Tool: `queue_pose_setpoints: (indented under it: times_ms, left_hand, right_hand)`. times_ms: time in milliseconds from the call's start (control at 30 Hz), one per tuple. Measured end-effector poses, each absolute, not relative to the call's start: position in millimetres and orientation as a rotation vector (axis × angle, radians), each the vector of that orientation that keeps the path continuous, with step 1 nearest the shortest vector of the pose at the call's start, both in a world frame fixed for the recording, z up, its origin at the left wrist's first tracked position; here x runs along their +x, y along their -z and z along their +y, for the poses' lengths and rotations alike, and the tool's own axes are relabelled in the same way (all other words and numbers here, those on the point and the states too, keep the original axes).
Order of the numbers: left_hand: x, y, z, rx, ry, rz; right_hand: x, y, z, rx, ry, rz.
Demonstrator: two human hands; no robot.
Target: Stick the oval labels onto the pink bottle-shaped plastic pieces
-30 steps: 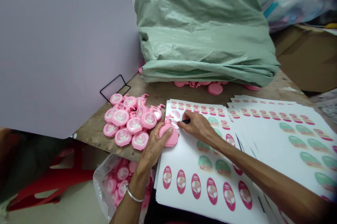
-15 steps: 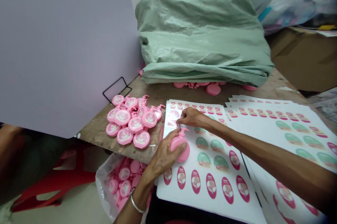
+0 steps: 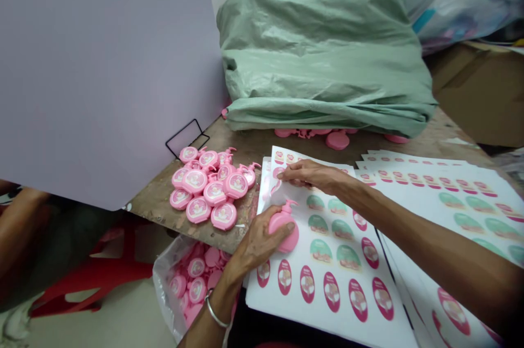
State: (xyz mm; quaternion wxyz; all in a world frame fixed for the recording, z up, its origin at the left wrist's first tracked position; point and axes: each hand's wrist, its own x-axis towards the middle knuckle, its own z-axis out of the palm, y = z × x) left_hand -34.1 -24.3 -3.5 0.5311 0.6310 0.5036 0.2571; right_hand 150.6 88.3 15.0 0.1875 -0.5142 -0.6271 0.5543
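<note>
My left hand [image 3: 262, 236] holds a pink pump bottle [image 3: 283, 231] against the sticker sheet [image 3: 295, 310], its thumb across the bottle's plain front. Above it, my right hand [image 3: 301, 173] pinches a round pink sticker [image 3: 278, 173] at the upper left of the sheet. That corner of the sheet is lifted a little. Green half-round and pink oval stickers cover the rest of the sheet. Left of the sheet, a pile of labelled pink bottles [image 3: 215, 192] lies on the wooden table [image 3: 245, 146].
A big green sack [image 3: 323, 53] stands at the back with pink bottles under its edge. More sticker sheets [image 3: 434, 217] lie at right. A plastic bag [image 3: 164, 277] of pink bottles hangs below the table edge. Another person's arm [image 3: 24, 228] and a red stool [image 3: 110, 277] are at left.
My right hand has moved up slightly, its fingers now at the sticker, and the sheet's upper left corner has risen. My left hand still holds the bottle. The view has shifted slightly.
</note>
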Motion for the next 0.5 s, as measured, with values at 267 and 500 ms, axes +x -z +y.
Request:
queue_pose_setpoints:
  times_ms: [267, 500]
  left_hand:
    - [-30, 8, -28, 0.946, -0.851, 1.050]
    - [-17, -3, -32, 0.536, -0.908, 0.925]
  right_hand:
    - [185, -42, 53, -1.215, -1.426, -1.502]
    - [187, -31, 0, -1.258, -1.282, -1.683]
